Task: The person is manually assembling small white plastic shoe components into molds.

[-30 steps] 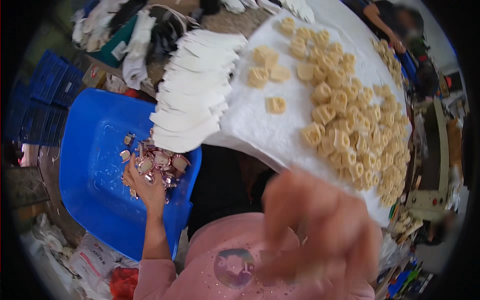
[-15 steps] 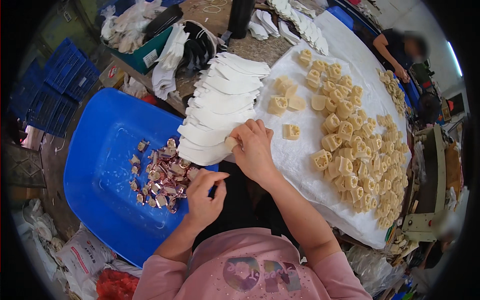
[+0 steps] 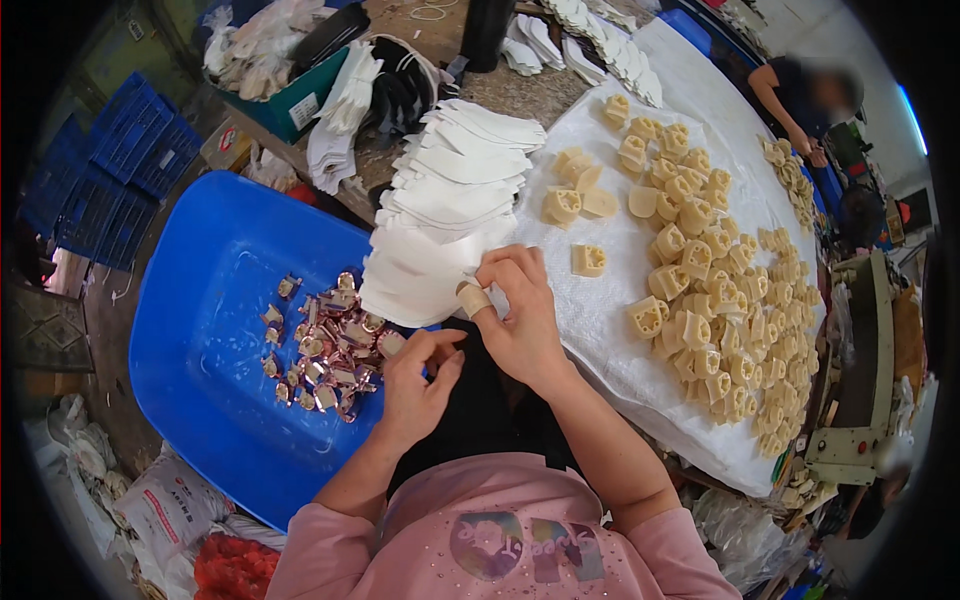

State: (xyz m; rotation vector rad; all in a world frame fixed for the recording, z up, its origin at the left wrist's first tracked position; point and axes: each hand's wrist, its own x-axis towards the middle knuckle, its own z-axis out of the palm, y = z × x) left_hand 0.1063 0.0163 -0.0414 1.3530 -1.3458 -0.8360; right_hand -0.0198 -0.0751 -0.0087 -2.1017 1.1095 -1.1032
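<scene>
My right hand (image 3: 522,315) pinches the near edge of a white curved flat piece (image 3: 420,280) at the front of an overlapping stack; a tan cover wraps its thumb. My left hand (image 3: 418,388) is curled beside the right rim of the blue tub (image 3: 190,330), its thumb and forefinger bent toward the right hand. A beige piece (image 3: 391,343) shows by its far fingers; whether they grip it I cannot tell. Inside the tub lie many small shiny pinkish parts with beige faces (image 3: 322,365).
On the white sheet (image 3: 570,310) to the right lies a big heap of beige hollow moulded pieces (image 3: 715,300). A green box (image 3: 275,110) of plastic bags and a black cylinder (image 3: 487,35) stand at the back. Another person (image 3: 800,95) is at the far right. Blue crates (image 3: 130,150) stand left.
My right hand has drawn slightly nearer, and the front white piece has shifted and turned. My left hand has moved a little to the right, with its fingers still curled.
</scene>
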